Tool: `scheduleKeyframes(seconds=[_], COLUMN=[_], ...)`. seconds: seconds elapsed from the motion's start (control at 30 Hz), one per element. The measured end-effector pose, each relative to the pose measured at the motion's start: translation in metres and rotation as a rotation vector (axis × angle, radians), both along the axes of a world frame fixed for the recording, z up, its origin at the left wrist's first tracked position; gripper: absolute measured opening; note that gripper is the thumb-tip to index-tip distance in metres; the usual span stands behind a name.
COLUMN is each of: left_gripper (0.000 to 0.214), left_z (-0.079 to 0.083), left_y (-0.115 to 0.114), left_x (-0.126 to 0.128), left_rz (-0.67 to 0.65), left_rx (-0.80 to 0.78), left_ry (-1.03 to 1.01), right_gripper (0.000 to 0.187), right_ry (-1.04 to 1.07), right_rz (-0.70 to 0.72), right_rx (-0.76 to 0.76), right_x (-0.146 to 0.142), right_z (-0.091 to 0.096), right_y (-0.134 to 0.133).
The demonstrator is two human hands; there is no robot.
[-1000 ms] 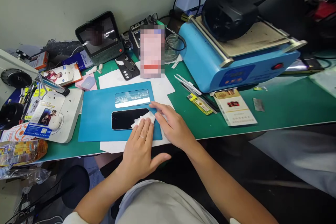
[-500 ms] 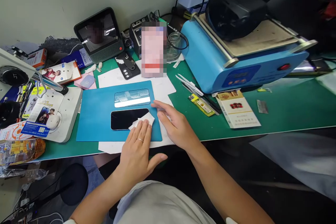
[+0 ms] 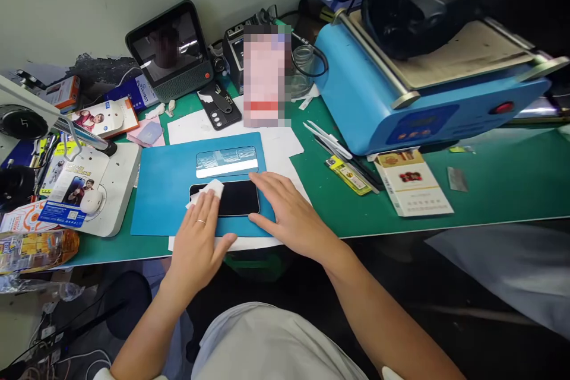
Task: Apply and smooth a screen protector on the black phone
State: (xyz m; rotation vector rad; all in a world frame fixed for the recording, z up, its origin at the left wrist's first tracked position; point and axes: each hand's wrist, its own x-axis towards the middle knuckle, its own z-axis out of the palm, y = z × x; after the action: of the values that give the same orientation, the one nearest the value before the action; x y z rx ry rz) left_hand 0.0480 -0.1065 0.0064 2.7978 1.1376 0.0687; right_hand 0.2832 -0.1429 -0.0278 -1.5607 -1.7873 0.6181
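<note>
A smartphone [image 3: 238, 197] with a dark screen lies face up on a blue mat [image 3: 162, 184]. My left hand [image 3: 196, 243], a ring on one finger, presses a folded white wipe [image 3: 214, 188] onto the left end of its screen; the fingers are stretched and close together. At the other end, my right hand [image 3: 289, 214] straddles the phone, with the thumb at the near edge and the fingertips at the far edge. A clear glass screen protector [image 3: 227, 161] with a white strip lies just behind the phone.
A blue machine [image 3: 356, 95] with a flat top stands right of the mat. Tweezers [image 3: 327, 139], a yellow packet [image 3: 350, 177] and a cigarette box [image 3: 414, 184] lie before it. Behind are a black phone case [image 3: 218, 105] and a screen device [image 3: 171, 47]. A white stand base [image 3: 116, 202] is left.
My left hand has slid the wipe from the phone's right end to its left end. My right hand has moved in from beside the mat to the phone's right end.
</note>
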Motion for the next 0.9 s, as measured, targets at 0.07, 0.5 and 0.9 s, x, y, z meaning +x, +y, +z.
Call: scheduleKeyframes(seconds=[0.07, 0.5, 0.9], left_gripper=[0.073, 0.093, 0.080], left_z=[0.001, -0.003, 0.003], left_y=[0.001, 0.012, -0.006], left_x=[-0.007, 0.050, 0.000], left_rz=[0.045, -0.123, -0.031], left_rx=[0.018, -0.121, -0.079], left_ry=[0.024, -0.035, 0.015], right_gripper=[0.069, 0.067, 0.065], right_ry=[-0.015, -0.087, -0.090], right_rz=[-0.011, 0.085, 0.029], right_rx=[-0.009, -0.008, 0.010], right_x=[-0.001, 0.007, 0.003], right_z=[-0.002, -0.004, -0.001], right_y=[0.000, -0.003, -0.003])
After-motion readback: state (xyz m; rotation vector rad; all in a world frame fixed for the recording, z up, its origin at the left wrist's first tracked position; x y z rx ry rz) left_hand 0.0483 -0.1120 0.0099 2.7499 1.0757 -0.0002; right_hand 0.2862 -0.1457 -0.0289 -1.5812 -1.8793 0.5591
